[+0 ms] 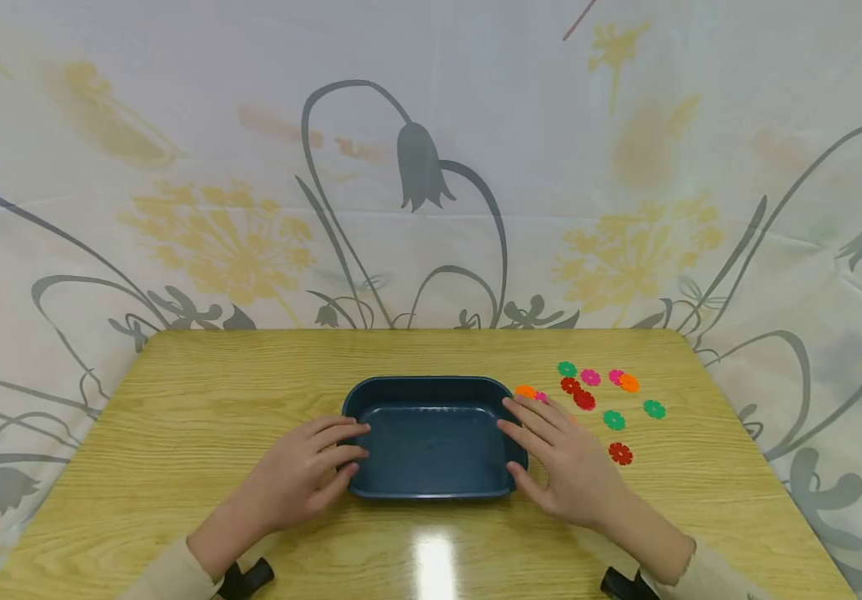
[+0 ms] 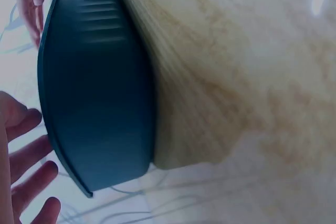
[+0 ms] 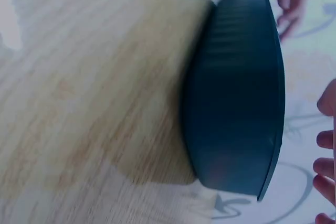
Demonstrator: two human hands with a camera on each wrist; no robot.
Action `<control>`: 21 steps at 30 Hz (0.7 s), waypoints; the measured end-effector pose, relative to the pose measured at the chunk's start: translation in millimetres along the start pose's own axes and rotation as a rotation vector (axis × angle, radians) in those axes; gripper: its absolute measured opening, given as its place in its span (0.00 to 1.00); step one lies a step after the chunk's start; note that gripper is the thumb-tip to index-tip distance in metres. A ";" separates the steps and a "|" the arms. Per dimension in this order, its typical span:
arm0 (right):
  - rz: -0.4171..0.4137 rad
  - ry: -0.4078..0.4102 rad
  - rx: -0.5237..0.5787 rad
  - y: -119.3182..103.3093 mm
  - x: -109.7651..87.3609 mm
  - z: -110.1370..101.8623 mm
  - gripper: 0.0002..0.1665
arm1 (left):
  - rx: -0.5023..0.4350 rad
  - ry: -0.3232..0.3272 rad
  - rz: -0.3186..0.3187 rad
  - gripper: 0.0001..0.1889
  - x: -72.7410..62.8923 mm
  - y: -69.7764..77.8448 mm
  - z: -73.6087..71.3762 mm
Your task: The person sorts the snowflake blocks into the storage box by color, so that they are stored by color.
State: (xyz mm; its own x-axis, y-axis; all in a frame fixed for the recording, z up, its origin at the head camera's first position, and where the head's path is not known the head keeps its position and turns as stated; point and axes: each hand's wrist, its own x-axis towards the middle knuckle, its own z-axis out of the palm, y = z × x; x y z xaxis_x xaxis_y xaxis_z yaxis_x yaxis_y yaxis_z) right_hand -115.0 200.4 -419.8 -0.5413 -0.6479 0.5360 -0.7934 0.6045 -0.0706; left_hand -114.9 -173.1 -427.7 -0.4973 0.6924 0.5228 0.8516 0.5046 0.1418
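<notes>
A dark blue rectangular plastic tub (image 1: 431, 446) stands upright on the wooden table, with nothing visible inside it. At its left end is my left hand (image 1: 309, 467), fingers extended and spread over the rim. The left wrist view shows these fingers (image 2: 34, 182) close to the tub's edge; whether they touch it I cannot tell. On the opposite side my right hand (image 1: 569, 462) has its fingers stretched over the right rim. In the right wrist view, a gap separates its fingertips (image 3: 324, 167) from the tub (image 3: 233, 98).
Several small flower-shaped discs lie right of the tub, including a green one (image 1: 654, 409), a red one (image 1: 621, 453), a pink one (image 1: 590, 377) and an orange one (image 1: 629, 383). Some sit partly behind my right hand. A patterned cloth (image 1: 431, 250) hangs behind the table (image 1: 251, 358).
</notes>
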 end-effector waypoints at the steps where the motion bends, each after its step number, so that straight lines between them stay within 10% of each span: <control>1: 0.013 0.021 0.003 2.2 -0.4 -0.1 0.26 | -0.025 0.019 -0.031 0.08 -1.8 -0.8 1.2; 11: 0.232 0.152 0.085 31.7 -9.5 7.8 0.14 | -0.170 0.145 -0.336 0.11 -18.1 -3.5 16.5; 21: 0.432 0.094 0.167 65.6 -15.2 29.8 0.11 | -0.379 0.146 -0.524 0.15 -24.6 -4.9 23.7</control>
State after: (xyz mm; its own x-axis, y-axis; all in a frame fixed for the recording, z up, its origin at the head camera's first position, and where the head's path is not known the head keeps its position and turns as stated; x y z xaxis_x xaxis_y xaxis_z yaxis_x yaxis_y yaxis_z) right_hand -167.1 236.1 -457.5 -0.8104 -0.3036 0.5011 -0.5389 0.7220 -0.4340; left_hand -110.7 -180.4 -461.2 -0.8567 0.3145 0.4090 0.5159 0.5208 0.6802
